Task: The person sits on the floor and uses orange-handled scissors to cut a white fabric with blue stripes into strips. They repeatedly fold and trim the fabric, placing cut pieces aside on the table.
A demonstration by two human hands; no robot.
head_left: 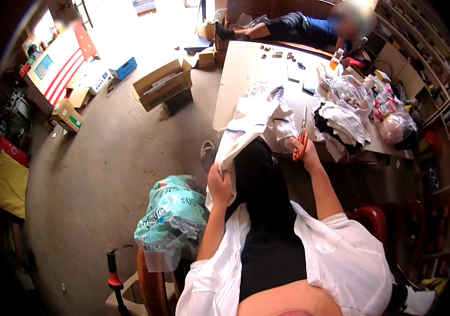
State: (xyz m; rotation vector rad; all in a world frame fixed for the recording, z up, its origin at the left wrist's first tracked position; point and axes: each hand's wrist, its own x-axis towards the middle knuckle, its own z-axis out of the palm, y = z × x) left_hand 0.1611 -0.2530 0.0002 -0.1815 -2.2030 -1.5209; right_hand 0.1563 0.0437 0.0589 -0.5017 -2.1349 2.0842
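White cloth [243, 124] with dark blue lines lies partly on the table and hangs down over my lap. My left hand [219, 184] is closed around its hanging edge. In my right hand [306, 151] are scissors with orange-red handles [301, 145], the blades [304, 118] pointing away from me over the table edge. Whether the blades are apart is too small to tell. A heap of white and black cloth [343, 124] sits just right of the scissors.
The pale table [235, 68] also bears clear plastic bags [351, 89] and a bottle [336, 59]. Behind it a person [304, 26] reclines on a bench. A green plastic bag [169, 208] sits by my left arm. A cardboard box [161, 81] stands on the floor; shelves [425, 47] line the right.
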